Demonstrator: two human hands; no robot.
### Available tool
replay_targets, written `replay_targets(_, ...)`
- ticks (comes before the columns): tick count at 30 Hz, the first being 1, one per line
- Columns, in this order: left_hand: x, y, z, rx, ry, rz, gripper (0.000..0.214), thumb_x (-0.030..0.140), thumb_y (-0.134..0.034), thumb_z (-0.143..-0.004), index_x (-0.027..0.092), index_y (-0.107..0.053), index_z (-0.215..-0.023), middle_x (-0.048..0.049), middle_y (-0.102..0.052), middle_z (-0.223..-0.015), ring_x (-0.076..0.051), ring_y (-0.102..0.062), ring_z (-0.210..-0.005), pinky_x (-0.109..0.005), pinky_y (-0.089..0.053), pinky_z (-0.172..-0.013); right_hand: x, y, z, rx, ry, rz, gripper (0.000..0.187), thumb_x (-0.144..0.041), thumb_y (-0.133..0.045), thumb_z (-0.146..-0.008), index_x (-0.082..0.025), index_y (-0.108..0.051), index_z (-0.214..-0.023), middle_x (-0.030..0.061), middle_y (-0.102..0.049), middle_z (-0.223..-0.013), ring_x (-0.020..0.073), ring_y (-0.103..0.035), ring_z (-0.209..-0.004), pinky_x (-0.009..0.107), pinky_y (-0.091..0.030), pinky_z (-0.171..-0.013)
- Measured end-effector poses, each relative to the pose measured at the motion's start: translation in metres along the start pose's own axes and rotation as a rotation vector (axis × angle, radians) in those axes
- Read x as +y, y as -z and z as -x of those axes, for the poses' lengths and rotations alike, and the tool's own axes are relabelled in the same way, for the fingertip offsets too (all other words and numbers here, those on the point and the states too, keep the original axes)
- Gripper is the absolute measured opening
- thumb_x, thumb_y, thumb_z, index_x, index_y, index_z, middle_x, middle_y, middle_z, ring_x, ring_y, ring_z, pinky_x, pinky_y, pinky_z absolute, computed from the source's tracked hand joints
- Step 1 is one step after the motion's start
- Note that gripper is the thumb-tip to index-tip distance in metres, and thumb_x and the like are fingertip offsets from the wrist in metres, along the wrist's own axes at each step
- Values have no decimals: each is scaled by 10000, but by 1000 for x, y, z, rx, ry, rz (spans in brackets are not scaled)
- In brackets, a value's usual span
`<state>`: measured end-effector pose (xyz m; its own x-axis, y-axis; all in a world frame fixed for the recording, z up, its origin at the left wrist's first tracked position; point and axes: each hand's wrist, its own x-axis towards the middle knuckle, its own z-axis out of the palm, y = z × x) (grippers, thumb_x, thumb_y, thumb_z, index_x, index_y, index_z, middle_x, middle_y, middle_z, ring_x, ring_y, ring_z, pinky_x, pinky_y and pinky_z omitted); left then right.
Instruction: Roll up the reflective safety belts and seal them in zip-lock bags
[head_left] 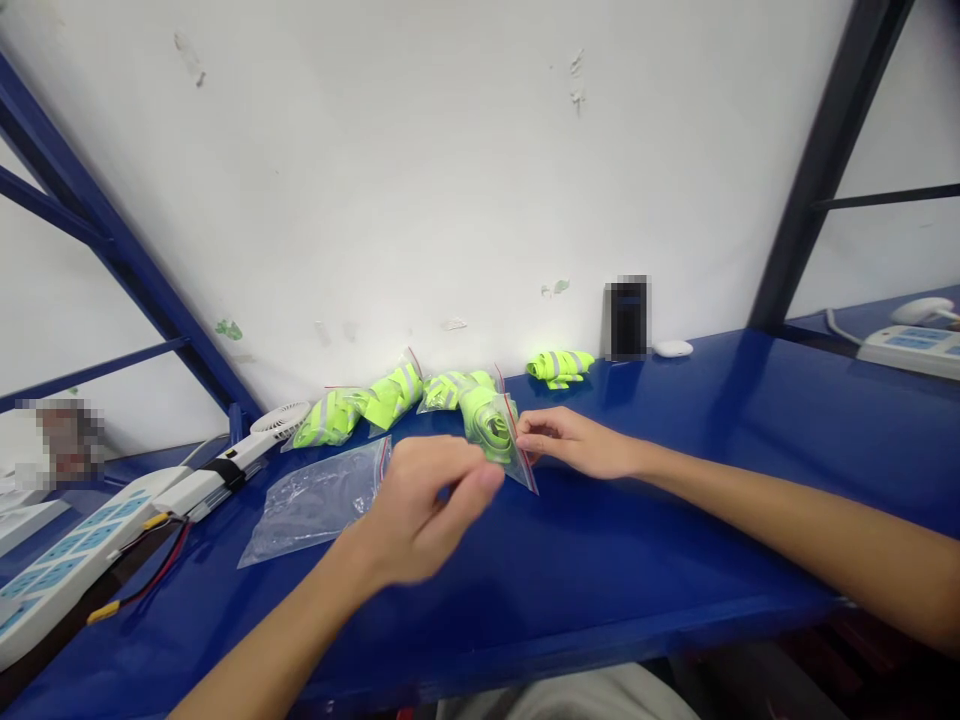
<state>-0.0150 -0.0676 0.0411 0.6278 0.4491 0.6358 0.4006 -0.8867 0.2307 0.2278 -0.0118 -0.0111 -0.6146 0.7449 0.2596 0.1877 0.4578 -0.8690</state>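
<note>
A clear zip bag with a red seal line stands tilted on the blue table, a rolled neon-yellow reflective strap or vest inside it. My right hand pinches the bag's red-lined edge between thumb and fingers. Curled in front of the bag's near left side, my left hand has its thumb and forefinger closed at the bag; the exact grip is partly hidden. A flat clear zip bag lies to the left, partly behind my left hand.
Several bagged neon-yellow rolls line the wall. One unbagged roll lies by a blurred dark box and a white case. At left are a white fan, a power strip and cable connectors. Blue posts flank the table.
</note>
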Motion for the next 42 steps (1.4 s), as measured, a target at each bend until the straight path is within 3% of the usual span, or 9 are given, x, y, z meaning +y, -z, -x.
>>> replay_targets(3,-25,-26,-15,-105,137,-4,505,379,-428,-994,152,-502,-549,38,-454,-481,-61,-398,-464,-236,-305,-514,-1,-9,0,19,10,-31,268,-419,-535,-948,-171,-589,-862,15,-584,-831,163,-577,-803,305,-495,-779)
replay_targets(8,-42,-51,-18,-184,322,-110,367,460,-569,-907,179,-653,-687,36,-542,-507,-81,-441,-473,-235,-295,-538,0,-20,-1,60,37,-96,268,-392,-528,-953,-156,-627,-873,24,-595,-846,161,-566,-818,285,-471,-774)
replay_targets(15,-42,-56,-3,-177,333,49,211,340,-537,-923,187,-642,-822,21,-632,-620,-94,-515,-528,-212,-360,-545,1,-20,0,108,53,63,302,-380,-467,-987,-161,-611,-838,9,-562,-813,156,-507,-787,281,-402,-746)
replay_targets(21,-43,-64,-2,-113,312,51,87,202,-543,-851,187,-602,-790,25,-634,-636,-94,-527,-527,-205,-375,-543,-2,-21,1,121,61,110,286,-362,-445,-993,-166,-598,-852,13,-583,-838,162,-522,-801,283,-404,-769)
replay_targets(28,-43,-75,2,-40,294,45,128,199,-513,-868,180,-601,-777,30,-601,-612,-94,-495,-528,-212,-372,-568,1,-25,1,158,19,128,312,-427,-500,-964,-171,-567,-799,-13,-539,-758,142,-474,-716,261,-369,-673)
replay_targets(36,-40,-71,3,8,253,17,163,195,-524,-821,176,-523,-659,41,-501,-559,-99,-443,-560,-252,-340,-640,-2,-27,3,118,45,264,305,-388,-423,-997,-172,-595,-867,28,-599,-866,177,-541,-834,298,-415,-794)
replay_targets(38,-37,-70,2,7,257,77,179,199,-523,-805,176,-493,-630,46,-449,-533,-99,-409,-549,-253,-327,-625,-2,-28,4,82,57,191,307,-386,-422,-992,-171,-589,-850,32,-623,-881,183,-562,-849,304,-430,-809)
replay_targets(42,-40,-65,2,75,417,411,244,289,-475,-855,183,-445,-638,48,-381,-557,-91,-341,-527,-233,-296,-541,2,-24,4,108,33,93,343,-399,-431,-970,-166,-591,-776,26,-631,-809,186,-578,-802,318,-453,-787)
